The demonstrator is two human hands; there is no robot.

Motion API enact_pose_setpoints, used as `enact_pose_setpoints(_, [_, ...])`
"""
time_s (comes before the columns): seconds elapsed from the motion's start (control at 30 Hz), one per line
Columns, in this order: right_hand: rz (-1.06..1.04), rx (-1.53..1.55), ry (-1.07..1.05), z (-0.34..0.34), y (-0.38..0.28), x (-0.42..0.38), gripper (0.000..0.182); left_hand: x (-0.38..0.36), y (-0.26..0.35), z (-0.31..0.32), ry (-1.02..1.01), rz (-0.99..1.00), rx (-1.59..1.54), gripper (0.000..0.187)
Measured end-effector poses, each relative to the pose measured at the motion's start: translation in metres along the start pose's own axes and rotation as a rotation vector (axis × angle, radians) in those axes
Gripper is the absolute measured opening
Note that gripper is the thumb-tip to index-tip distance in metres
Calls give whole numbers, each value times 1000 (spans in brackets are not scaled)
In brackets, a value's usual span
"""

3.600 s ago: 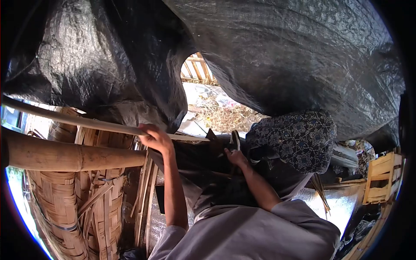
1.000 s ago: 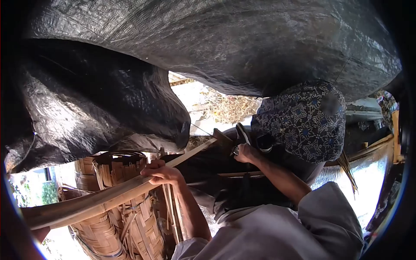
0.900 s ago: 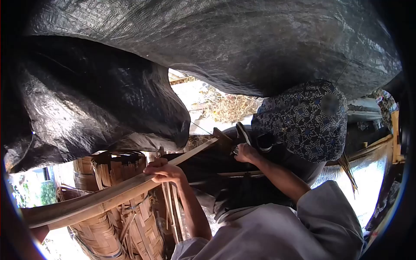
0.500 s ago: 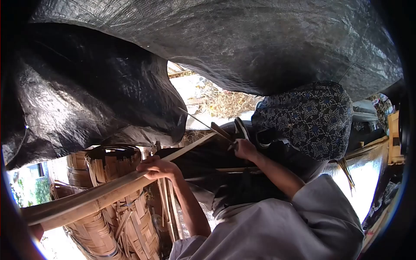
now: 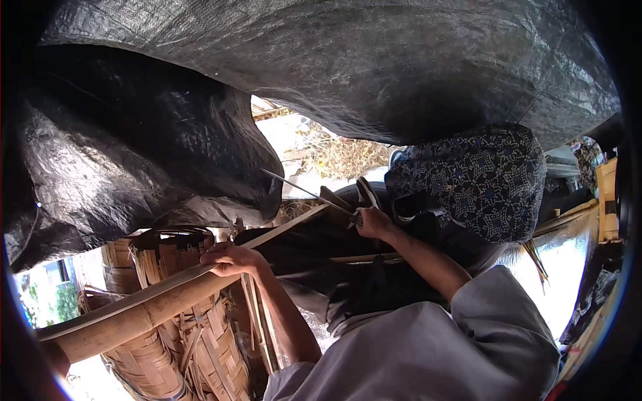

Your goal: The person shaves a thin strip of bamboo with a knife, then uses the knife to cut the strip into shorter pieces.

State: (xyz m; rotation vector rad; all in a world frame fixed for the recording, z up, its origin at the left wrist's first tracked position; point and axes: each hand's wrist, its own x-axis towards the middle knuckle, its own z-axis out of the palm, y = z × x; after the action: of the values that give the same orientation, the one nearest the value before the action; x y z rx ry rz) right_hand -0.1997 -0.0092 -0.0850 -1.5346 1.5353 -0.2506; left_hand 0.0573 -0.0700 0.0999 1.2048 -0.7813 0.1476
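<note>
Black tarpaulin (image 5: pixel 374 73) overhead, woven bamboo baskets (image 5: pixel 194 334) lower left, wooden crate (image 5: pixel 607 200) far right.

The bamboo pole (image 5: pixel 127 321) runs off the left edge.

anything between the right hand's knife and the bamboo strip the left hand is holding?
Nothing visible. The left hand grips the bamboo strip, which runs straight up toward the knife in the right hand. The dark cloth over the lap lies beneath that line, not across it.
</note>
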Motion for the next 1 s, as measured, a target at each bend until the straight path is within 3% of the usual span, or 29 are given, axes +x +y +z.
enact_pose_setpoints(0.03, [-1, -1, -6, 2, 5, -2, 34, -1, 2, 0, 2, 0, 6, 26])
enact_pose_setpoints(0.1, [267, -194, -193, 0, 18, -11, 27, -2, 7, 5, 41, -21, 42, 27])
enact_pose_setpoints(0.13, [266, -194, -190, 1, 24, -12, 27, -2, 6, 4, 42, -20, 38, 27])
enact_pose_setpoints(0.2, [318, -188, -185, 5, 28, -10, 30, 2, 3, 2, 54, -104, -260, 30])
enact_pose_setpoints(0.4, [364, -184, -167, 0, 24, -13, 37, 5, 34, 9, 48, -194, -12, 33])
enact_pose_setpoints(0.57, [406, -133, -234, 0, 23, -12, 40, 16, 68, 13, -50, -107, -64, 38])
enact_pose_setpoints(0.67, [424, -116, -266, -13, 14, -14, 41, 20, 86, 20, -8, -110, -126, 41])
enact_pose_setpoints(0.9, [434, 27, -323, -40, -10, -12, 42, 12, 74, 13, -123, -18, -131, 41])
enact_pose_setpoints(1.0, [379, 5, -142, -41, -3, -8, 39, -2, 66, 10, -159, -18, -132, 42])
